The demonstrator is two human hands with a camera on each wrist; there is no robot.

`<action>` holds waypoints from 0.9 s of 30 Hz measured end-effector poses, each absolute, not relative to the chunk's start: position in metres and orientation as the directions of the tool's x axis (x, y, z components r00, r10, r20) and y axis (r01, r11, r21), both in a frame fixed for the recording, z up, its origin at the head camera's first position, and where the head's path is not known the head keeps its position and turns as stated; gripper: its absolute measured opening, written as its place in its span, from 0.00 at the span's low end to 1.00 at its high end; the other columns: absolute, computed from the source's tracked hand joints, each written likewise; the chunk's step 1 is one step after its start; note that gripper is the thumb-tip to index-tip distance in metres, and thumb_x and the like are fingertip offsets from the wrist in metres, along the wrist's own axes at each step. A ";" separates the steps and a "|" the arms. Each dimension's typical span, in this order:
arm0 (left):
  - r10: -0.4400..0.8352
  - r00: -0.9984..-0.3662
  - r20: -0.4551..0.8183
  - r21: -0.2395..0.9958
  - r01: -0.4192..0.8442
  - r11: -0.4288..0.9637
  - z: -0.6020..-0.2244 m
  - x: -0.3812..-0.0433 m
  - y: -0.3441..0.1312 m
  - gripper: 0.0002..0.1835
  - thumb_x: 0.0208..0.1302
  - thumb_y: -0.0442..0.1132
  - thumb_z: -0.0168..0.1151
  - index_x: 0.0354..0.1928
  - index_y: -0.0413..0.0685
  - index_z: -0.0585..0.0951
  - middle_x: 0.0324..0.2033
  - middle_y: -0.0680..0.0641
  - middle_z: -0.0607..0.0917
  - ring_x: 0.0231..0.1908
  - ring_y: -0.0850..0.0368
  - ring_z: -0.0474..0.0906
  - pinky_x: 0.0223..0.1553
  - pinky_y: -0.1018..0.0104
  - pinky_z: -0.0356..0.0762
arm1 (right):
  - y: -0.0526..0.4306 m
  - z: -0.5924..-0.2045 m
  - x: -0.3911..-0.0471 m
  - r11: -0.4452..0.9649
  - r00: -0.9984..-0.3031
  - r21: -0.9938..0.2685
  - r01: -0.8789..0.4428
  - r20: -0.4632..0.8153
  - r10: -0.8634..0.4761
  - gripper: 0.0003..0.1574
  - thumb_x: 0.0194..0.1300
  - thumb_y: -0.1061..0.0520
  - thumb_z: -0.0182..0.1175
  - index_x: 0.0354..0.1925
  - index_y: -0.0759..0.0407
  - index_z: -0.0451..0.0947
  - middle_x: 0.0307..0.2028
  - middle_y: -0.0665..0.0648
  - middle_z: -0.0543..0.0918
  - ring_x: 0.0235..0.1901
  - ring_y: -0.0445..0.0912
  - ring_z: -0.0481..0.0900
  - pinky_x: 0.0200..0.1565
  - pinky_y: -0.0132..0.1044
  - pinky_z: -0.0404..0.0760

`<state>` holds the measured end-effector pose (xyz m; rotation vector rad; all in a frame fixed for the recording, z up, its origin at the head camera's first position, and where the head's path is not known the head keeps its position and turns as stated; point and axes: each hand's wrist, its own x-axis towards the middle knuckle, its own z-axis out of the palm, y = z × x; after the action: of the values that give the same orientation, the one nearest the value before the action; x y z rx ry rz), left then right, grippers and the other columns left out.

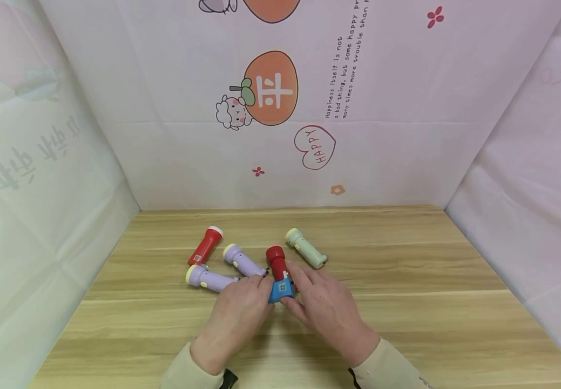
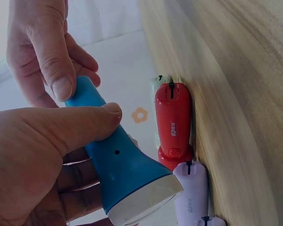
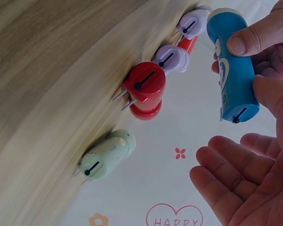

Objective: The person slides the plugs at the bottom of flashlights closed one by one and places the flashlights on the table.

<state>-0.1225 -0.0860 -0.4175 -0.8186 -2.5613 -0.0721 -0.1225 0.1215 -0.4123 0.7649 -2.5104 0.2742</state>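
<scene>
A blue flashlight (image 1: 282, 290) is held above the table by my left hand (image 1: 241, 305), its thumb along the body. In the left wrist view the white lens end of the blue flashlight (image 2: 118, 160) points down and to the right. My right hand (image 1: 331, 305) is at the tail end. The right wrist view shows its thumb touching the blue flashlight (image 3: 240, 77) near the tail, with the other fingers (image 3: 226, 176) extended and apart from it. Just behind the hands lies a dark red flashlight (image 1: 276, 260); the left hand partly covers a purple flashlight (image 1: 212, 280).
Another purple flashlight (image 1: 245, 262), a red flashlight with a white head (image 1: 204, 247) and a pale green flashlight (image 1: 306, 248) lie on the wooden table (image 1: 406, 270). Printed white cloth (image 1: 173, 135) hangs behind and at both sides.
</scene>
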 end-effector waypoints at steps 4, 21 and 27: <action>0.535 -0.734 0.420 -0.073 0.560 0.825 -0.417 -0.123 -0.087 0.20 0.65 0.46 0.74 0.52 0.42 0.81 0.37 0.48 0.86 0.31 0.58 0.81 0.32 0.64 0.83 | 0.121 -0.414 -0.121 0.822 -0.712 -0.044 -0.568 0.528 -0.463 0.42 0.62 0.38 0.74 0.66 0.56 0.75 0.35 0.49 0.87 0.28 0.40 0.78 0.27 0.31 0.79; 0.526 -0.757 0.388 -0.058 0.550 0.833 -0.417 -0.122 -0.087 0.23 0.63 0.49 0.75 0.53 0.42 0.81 0.38 0.49 0.86 0.32 0.59 0.81 0.34 0.64 0.84 | 0.122 -0.417 -0.119 0.808 -0.680 -0.052 -0.587 0.573 -0.458 0.31 0.61 0.44 0.77 0.55 0.60 0.82 0.39 0.52 0.90 0.37 0.45 0.87 0.35 0.37 0.87; 0.530 -0.745 0.405 -0.064 0.555 0.829 -0.416 -0.122 -0.087 0.22 0.63 0.48 0.76 0.52 0.43 0.81 0.37 0.49 0.86 0.31 0.59 0.81 0.33 0.64 0.84 | 0.121 -0.417 -0.119 0.804 -0.674 -0.055 -0.592 0.581 -0.457 0.29 0.61 0.45 0.77 0.53 0.59 0.82 0.39 0.52 0.91 0.37 0.45 0.87 0.35 0.38 0.87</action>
<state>-0.1223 -0.0873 -0.4165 -0.8094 -2.5993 -0.0840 -0.1190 0.1215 -0.4171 0.7743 -2.4295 0.3216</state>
